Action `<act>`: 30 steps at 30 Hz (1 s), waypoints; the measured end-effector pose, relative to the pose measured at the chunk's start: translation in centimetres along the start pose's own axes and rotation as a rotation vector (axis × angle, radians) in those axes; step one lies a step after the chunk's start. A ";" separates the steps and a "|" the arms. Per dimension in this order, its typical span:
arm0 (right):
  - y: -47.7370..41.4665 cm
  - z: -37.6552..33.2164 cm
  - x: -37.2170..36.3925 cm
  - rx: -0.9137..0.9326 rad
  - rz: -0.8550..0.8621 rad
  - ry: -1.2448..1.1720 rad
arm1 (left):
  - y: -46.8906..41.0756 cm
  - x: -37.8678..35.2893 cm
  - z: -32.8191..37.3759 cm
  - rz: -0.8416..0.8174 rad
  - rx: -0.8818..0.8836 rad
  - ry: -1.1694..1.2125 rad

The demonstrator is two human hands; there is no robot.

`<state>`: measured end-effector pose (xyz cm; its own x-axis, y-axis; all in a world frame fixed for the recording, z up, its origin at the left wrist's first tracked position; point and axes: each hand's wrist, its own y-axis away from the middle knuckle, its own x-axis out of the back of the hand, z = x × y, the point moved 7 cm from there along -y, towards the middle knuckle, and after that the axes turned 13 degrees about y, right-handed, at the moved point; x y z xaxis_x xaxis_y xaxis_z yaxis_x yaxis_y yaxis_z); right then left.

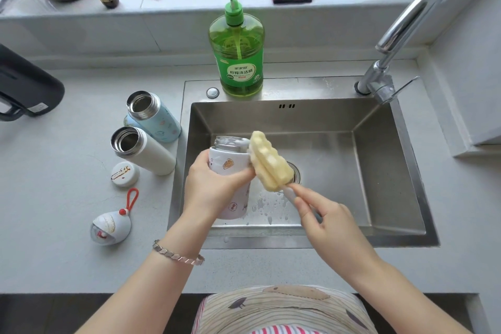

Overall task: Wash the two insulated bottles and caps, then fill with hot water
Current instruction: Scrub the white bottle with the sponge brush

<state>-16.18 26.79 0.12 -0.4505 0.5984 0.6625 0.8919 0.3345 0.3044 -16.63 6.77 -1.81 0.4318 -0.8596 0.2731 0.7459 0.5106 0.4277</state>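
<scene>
The left hand is gripping a patterned white bottle around its middle, fingers curled round the body, and is holding it over the left part of the sink, clear of the basin floor. The bottle's long axis is running roughly from the person outward, base toward the body and open mouth pointing up and away. The right hand is pinching the pale handle of a sponge bottle brush between thumb and fingers. The brush is slanting from lower right to upper left, so its yellow sponge head is lying just to the right of the mouth, resting against the neck and the left fingertips, outside the bottle and not in it. The coming move seems to turn on this offset: the sponge tip is sitting beside the rim rather than over it, and the brush axis is crossing the bottle's at an angle, so the tip would need to go left over the opening and the handle swing into line before it can push down. The right hand is doing the reaching; open room lies to the right, toward the drain, with the faucet well apart. On the counter to the left are standing a light-blue bottle and a plain white bottle, both uncapped, with a stained flat cap and a rounded cap with a red loop nearby. A dish-soap bottle is standing on the back rim.
</scene>
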 end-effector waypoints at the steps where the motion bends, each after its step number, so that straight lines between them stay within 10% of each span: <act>1: 0.2 -0.1 0.0 0.008 -0.006 -0.001 | -0.1 0.2 0.0 0.010 -0.003 -0.004; 25: 0.1 0.5 6.9 0.030 0.009 0.111 | 1.6 1.4 1.0 -0.172 -0.428 -0.331; 30: -1.0 -2.8 5.6 0.304 -0.138 0.741 | 3.7 -0.4 3.0 -0.236 -0.876 -0.610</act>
<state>-19.45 27.74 5.47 -0.3171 -0.0647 0.9462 0.7327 0.6167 0.2877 -15.62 9.08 2.23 0.0871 -0.6570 0.7488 0.9833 -0.0638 -0.1703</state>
